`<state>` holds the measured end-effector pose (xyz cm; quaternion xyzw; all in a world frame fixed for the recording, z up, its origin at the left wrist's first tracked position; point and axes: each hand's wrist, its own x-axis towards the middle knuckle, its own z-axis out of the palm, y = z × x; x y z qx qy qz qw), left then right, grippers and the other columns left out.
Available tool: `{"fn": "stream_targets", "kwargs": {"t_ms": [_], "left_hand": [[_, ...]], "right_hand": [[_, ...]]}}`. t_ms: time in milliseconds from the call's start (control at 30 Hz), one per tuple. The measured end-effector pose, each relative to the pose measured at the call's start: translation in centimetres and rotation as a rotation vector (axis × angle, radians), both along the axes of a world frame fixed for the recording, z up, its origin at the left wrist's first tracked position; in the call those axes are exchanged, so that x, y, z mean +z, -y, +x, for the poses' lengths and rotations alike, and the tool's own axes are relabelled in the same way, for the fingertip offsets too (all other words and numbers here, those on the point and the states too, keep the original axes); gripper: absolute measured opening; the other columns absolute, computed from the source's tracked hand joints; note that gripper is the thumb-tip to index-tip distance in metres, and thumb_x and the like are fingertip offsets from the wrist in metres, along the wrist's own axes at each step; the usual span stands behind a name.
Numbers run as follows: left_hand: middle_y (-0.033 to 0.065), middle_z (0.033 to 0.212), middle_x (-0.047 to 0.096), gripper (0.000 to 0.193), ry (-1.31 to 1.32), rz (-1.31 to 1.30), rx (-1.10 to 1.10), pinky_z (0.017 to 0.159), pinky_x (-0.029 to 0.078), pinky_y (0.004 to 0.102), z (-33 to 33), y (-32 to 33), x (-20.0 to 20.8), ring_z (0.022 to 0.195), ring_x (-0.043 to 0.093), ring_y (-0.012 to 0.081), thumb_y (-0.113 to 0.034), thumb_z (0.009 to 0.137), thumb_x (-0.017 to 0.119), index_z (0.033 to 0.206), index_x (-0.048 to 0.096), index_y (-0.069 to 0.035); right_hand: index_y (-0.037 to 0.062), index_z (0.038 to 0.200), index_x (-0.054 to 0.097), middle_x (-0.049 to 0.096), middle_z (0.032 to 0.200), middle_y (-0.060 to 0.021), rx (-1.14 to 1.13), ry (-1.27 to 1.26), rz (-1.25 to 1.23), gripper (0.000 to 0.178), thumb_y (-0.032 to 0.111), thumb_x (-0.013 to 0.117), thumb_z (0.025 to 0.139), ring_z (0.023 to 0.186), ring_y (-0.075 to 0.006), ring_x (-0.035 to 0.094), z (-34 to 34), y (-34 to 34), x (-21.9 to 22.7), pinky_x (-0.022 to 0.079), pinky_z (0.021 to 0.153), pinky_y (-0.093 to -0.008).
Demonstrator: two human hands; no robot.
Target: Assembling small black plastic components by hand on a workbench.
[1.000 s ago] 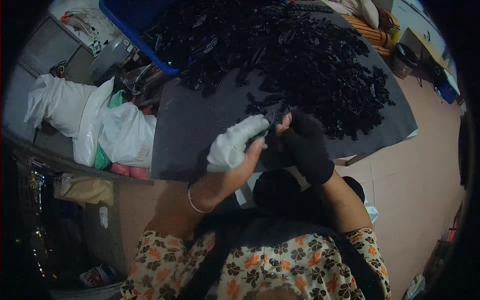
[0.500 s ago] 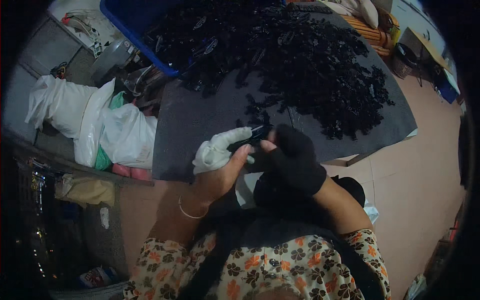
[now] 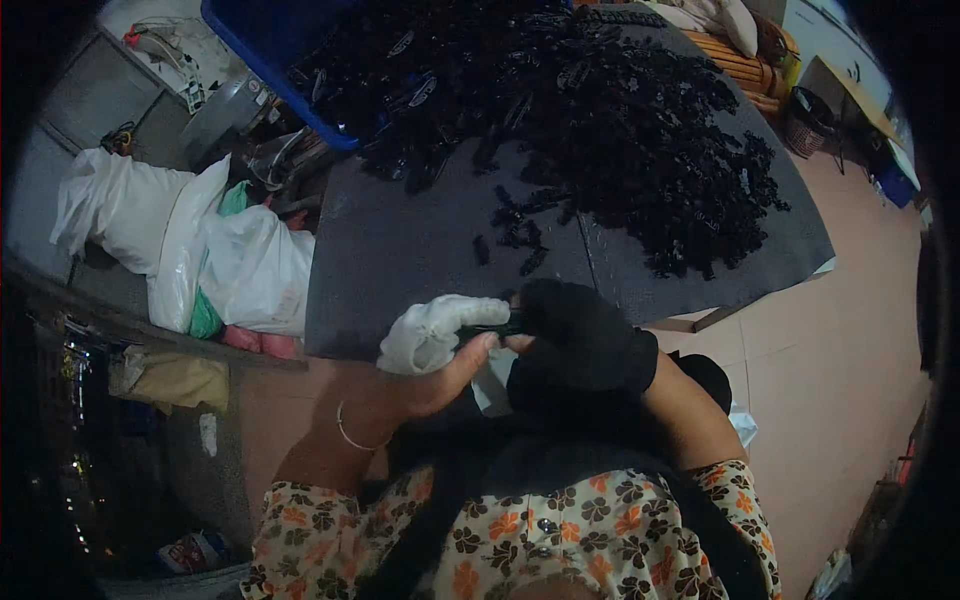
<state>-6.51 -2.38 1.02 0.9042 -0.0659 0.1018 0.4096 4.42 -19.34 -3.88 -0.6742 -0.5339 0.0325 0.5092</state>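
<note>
My left hand, in a white glove that leaves the thumb bare, is closed on a small dark plastic piece. From the other side my right hand, in a black glove with a bare thumb tip, pinches the same piece. Both hands meet just off the near edge of the table, and the fingers cover most of the piece. Beyond them, several loose black plastic parts lie on the grey tabletop. A large heap of similar black parts spreads over the far and right side.
A blue tub lies tilted at the table's far left, beside the heap. White plastic sacks crowd the left side. A dark wastebasket stands at the far right on the tiled floor. Bundled orange-brown rods lie behind the table.
Both hands have drawn back toward my body with the dark plastic piece between them. My right fingers have closed in nearer to the left ones. The loose parts on the table show more fully.
</note>
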Motion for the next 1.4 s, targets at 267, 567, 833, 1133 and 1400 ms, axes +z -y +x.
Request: {"fn": "stream_targets", "kwargs": {"t_ms": [267,567,833,1133,1400], "left_hand": [[0.0151,0.094,0.064,0.020,0.067,-0.020,-0.050,0.073,0.051,0.0313,-0.2,-0.4,-1.0,0.083,0.064,0.0242,-0.005,0.081,0.062,0.099,0.062,0.001],[0.0146,0.112,0.058,0.024,0.274,0.526,-0.004,0.088,0.045,0.0386,8.1,-4.2,0.6,0.103,0.056,0.0317,-0.019,0.082,0.060,0.104,0.063,-0.011],[0.0120,0.085,0.064,0.021,-0.088,0.797,0.178,0.078,0.048,0.0396,21.2,-7.6,-2.8,0.086,0.060,0.0344,-0.016,0.079,0.061,0.097,0.064,-0.008],[0.0077,0.078,0.063,0.016,-0.167,-0.429,0.327,0.047,0.050,0.0256,13.2,-4.5,-0.8,0.061,0.061,0.0130,-0.012,0.089,0.054,0.098,0.057,0.001],[0.0104,0.084,0.062,0.019,-0.368,-0.873,0.019,0.041,0.047,0.0223,8.0,-1.9,0.4,0.061,0.062,0.0162,-0.005,0.089,0.046,0.105,0.055,0.002]], "right_hand": [[-0.0007,0.094,0.061,0.061,0.079,-0.0170,0.081,-0.098,-0.052,0.030,0.021,0.069,0.075,0.070,-0.0328,0.060,0.2,0.2,0.6,0.046,0.064,-0.0368],[0.0033,0.089,0.063,0.060,0.077,-0.0171,-0.209,0.209,-0.165,0.024,0.026,0.062,0.080,0.072,-0.0338,0.060,2.7,0.6,0.8,0.047,0.065,-0.0394],[0.0033,0.086,0.063,0.059,0.081,-0.0147,-0.341,0.482,-0.217,0.017,0.018,0.060,0.078,0.072,-0.0306,0.058,3.0,-1.0,0.3,0.046,0.065,-0.0389],[0.0027,0.095,0.059,0.058,0.087,-0.0141,-0.308,0.217,0.105,0.019,0.010,0.062,0.077,0.079,-0.0304,0.058,3.9,0.5,0.3,0.047,0.068,-0.0378],[0.0036,0.096,0.058,0.059,0.090,-0.0136,-0.318,0.330,0.180,0.025,0.001,0.066,0.073,0.079,-0.0296,0.060,2.7,0.3,0.3,0.049,0.067,-0.0350]]}}
